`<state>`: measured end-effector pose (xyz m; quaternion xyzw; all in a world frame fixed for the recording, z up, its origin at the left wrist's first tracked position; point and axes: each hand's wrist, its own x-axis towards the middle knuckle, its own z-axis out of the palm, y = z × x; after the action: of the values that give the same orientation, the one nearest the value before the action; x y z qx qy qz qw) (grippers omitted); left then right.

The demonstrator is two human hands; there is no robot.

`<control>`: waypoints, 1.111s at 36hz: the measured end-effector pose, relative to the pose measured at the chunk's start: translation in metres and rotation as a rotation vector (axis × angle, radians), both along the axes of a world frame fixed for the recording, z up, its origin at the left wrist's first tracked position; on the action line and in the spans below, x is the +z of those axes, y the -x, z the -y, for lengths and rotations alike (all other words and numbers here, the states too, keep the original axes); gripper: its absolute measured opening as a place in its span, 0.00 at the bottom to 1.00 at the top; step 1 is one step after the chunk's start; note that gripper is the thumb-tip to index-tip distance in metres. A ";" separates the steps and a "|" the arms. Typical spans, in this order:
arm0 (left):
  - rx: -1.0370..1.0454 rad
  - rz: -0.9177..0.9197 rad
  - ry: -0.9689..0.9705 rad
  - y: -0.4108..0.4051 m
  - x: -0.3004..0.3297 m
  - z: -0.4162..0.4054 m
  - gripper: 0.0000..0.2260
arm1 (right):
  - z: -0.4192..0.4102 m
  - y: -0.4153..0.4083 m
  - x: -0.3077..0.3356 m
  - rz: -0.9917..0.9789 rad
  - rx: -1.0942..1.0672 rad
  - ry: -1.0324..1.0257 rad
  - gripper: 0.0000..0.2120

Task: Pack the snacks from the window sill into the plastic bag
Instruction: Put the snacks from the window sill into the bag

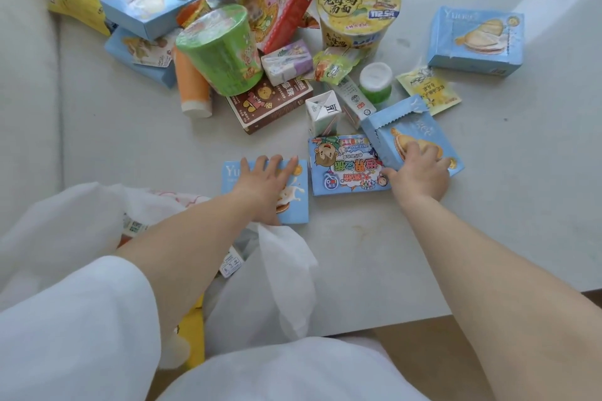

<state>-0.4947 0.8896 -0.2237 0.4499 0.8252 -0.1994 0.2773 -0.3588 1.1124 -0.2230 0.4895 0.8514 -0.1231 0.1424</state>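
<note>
Both arms reached out over the pale window sill (374, 257). The left hand (265, 184) lay flat with fingers spread on a light blue biscuit box (294, 202) close to the sill's near edge, pressing down on it. Just below that box, the white plastic bag (280, 273) hung open over the near edge, with a few packets already showing inside.

The right hand (420, 172) had its fingers curled over the near side of an opened blue biscuit box (407, 133), thumb against its edge, gripping it. Between the two hands lay a flat blue cartoon box (345, 166), touching the opened box.

Toward the middle of the sill stood a jumble of snacks: a green cup of noodles (221, 49) tipped on its side, a yellow noodle tub (358, 6) upright behind it, a brown box (270, 104), small milk cartons, and an orange tube (192, 85). Another blue biscuit box (475, 39) sat apart toward the right edge.
</note>
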 end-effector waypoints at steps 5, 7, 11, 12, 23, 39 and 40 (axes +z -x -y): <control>0.059 -0.039 -0.045 -0.002 0.010 -0.003 0.59 | -0.006 -0.001 0.005 -0.061 0.016 0.007 0.21; 0.115 -0.045 -0.085 -0.002 0.017 -0.004 0.59 | -0.006 -0.002 0.008 -0.090 0.022 -0.005 0.19; 0.166 -0.067 -0.135 0.001 0.029 -0.004 0.59 | -0.008 -0.005 0.021 -0.106 0.047 -0.054 0.18; 0.174 -0.070 -0.144 0.001 0.031 -0.004 0.60 | -0.009 -0.005 0.025 -0.125 0.042 -0.073 0.18; 0.278 -0.173 -0.383 0.006 0.079 0.010 0.61 | 0.019 -0.016 0.081 -0.558 -0.066 -0.160 0.23; 0.475 -0.236 -0.680 0.005 0.152 0.105 0.62 | 0.121 0.006 0.140 -1.101 -0.548 0.890 0.12; 0.485 -0.232 -0.681 0.004 0.154 0.112 0.62 | 0.128 0.006 0.141 -1.069 -0.547 0.892 0.12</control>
<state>-0.4985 0.7774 -0.0696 0.2832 0.9515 0.1058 0.0572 -0.3649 0.9846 -0.0824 0.4530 0.5216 -0.7090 -0.1416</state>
